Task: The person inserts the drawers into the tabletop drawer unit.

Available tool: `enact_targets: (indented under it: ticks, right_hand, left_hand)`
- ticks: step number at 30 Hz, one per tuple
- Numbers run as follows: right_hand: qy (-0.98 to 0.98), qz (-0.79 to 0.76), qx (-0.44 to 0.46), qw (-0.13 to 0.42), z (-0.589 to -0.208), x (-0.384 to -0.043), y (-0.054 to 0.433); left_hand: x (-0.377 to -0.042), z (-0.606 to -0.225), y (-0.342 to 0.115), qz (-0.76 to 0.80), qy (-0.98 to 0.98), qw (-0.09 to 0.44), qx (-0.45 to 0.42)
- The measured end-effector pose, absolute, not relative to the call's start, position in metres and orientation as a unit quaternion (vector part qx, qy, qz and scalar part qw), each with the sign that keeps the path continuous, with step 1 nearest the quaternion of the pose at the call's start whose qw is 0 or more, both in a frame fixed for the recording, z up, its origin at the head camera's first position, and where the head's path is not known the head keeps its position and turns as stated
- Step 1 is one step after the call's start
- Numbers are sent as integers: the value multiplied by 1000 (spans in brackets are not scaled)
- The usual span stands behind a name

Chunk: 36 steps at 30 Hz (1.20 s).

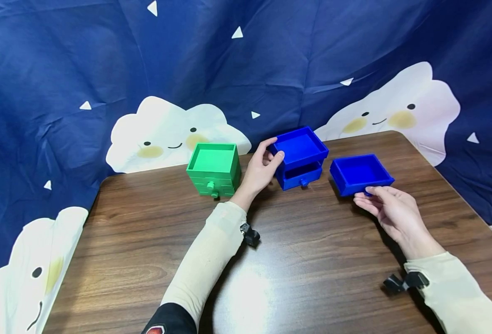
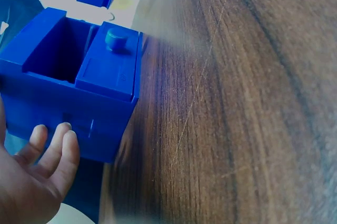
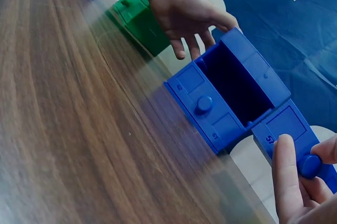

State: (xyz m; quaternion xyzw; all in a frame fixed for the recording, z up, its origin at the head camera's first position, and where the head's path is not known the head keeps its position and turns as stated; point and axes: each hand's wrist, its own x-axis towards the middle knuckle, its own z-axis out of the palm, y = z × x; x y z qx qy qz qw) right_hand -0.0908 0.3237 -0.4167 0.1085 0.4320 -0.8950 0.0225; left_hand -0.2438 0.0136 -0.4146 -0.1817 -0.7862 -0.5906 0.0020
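Note:
A small blue drawer cabinet (image 1: 299,149) stands at the back of the table with a tray-like top. Below that top is a dark open slot, and a lower drawer with a round knob (image 3: 204,104) sits closed. My left hand (image 1: 262,168) holds the cabinet's left side, the thumb at the top rim and several fingers (image 2: 66,150) against the side wall. To the right, my right hand (image 1: 394,213) pinches the round knob (image 3: 309,165) of a separate blue drawer (image 1: 360,172). That drawer is out of the cabinet, tilted, with nothing inside.
Left of the blue cabinet stands a green drawer cabinet (image 1: 213,169) with two knobs at its front and a tray top. The brown wooden table (image 1: 154,241) ends at a blue cloth (image 1: 212,60) with white clouds. A small black device (image 1: 250,234) is strapped to each wrist.

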Motion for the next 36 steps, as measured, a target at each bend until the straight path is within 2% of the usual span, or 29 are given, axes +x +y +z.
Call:
enact_targets:
  ticks: [36]
  right_hand:
    - [504,-860,71,35,-413,-87,273]
  left_hand:
    - [-243,-414,14,-597,-782,-2,-180]
